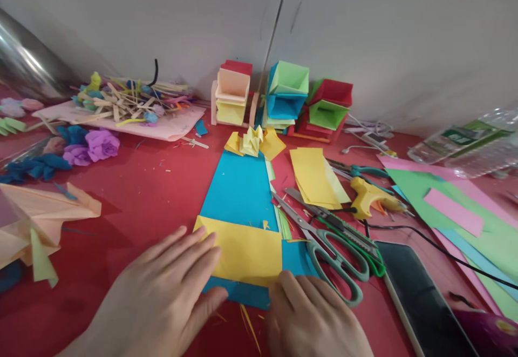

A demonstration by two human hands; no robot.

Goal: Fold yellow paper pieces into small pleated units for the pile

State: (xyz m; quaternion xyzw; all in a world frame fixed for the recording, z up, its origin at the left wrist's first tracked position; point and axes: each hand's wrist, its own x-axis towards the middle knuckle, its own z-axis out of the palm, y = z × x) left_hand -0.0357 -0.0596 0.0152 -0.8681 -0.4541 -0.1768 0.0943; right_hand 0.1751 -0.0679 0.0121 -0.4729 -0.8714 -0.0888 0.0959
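A yellow paper sheet (pixel 249 251) lies across a long blue paper (pixel 238 189) in front of me. Flat on its left end, with fingers stretched out, rests my left hand (pixel 162 287). My right hand (pixel 315 314) is closed at the sheet's lower right corner, the thumb and curled fingers on its edge; the fingertips are partly hidden. Folded yellow pieces (pixel 253 141) sit at the far end of the blue paper. To the right lie grey-green scissors (pixel 335 262), slightly open, and a green utility knife (pixel 352 233).
Folded paper boxes (pixel 289 89) stand by the wall. Craft sticks (pixel 121 100) are heaped at the back left, near purple paper flowers (pixel 101 143). On the right are yellow sheets (pixel 313 176), a yellow glue gun (pixel 370 197) with its cord, a phone (pixel 421 297) and a plastic bottle (pixel 465 141).
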